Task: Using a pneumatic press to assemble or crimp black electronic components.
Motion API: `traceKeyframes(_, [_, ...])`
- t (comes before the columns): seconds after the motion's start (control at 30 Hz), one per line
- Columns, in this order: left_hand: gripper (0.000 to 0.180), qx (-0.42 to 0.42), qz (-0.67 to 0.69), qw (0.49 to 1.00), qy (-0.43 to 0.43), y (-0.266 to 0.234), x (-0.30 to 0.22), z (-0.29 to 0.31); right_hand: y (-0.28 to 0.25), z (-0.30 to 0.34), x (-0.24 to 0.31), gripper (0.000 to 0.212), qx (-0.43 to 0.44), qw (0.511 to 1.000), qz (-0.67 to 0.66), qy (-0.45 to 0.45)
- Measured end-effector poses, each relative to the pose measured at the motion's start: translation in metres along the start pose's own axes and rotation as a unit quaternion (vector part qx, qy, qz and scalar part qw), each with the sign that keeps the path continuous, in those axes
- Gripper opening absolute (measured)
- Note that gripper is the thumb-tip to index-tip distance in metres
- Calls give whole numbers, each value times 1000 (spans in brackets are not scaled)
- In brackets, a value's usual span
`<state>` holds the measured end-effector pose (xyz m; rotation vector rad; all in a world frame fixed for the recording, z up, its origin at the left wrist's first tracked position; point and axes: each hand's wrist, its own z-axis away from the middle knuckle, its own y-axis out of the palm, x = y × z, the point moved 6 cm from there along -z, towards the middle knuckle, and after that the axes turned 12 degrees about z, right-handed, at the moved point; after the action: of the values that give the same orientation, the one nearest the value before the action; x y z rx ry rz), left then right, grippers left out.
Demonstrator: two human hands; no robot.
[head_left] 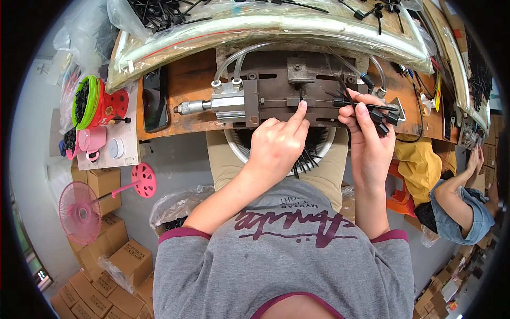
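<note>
My left hand [279, 143] reaches over the dark metal fixture [273, 90] with its index finger stretched out and the other fingers curled. That fingertip rests at a small metal block [294, 101], where a thin black stem [301, 87] runs up toward an upper clamp block [298, 70]. I see nothing gripped in this hand. To the right, my right hand [369, 125] is closed around a bunch of black plastic pieces [383, 115] with thin stems and blocky heads. Below the fixture, a white-rimmed round container [234, 144] between my knees holds more black stems.
A pneumatic cylinder [229, 103] with clear hoses sits left of my left hand. A phone [155, 101] lies on the wooden bench. Behind runs a plastic-wrapped tray edge [276, 24]. Left are a red bucket [112, 106] and pink fan [81, 212]; right, another person's arm [454, 196].
</note>
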<state>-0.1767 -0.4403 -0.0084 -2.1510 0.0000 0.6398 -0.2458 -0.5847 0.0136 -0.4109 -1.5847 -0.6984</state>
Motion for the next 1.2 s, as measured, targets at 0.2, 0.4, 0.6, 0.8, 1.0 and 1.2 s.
traceKeyframes(0.2, [25,16,-4,1000,-13,-2,1,0,3,3,-4,21,-21,999,-24,-28])
traceKeyframes(0.4, [20,-199,108,974,28,-80,5,6,7,8,-7,21,-44,999,-22,-19])
traceKeyframes(0.6, [44,-346,-169,883,-267,-156,165,71,14,15,-15,21,-15,1000,-25,-6])
traceKeyframes(0.8, [85,-156,-214,832,-488,-147,254,80,23,21,-11,21,16,1000,-17,-9])
traceKeyframes(1.0, [82,-165,-194,835,-488,-147,248,71,13,23,-12,21,1,1000,-12,-15])
traceKeyframes(1.2, [87,-198,-183,845,-462,-154,237,84,16,24,-12,20,8,1000,-27,-14])
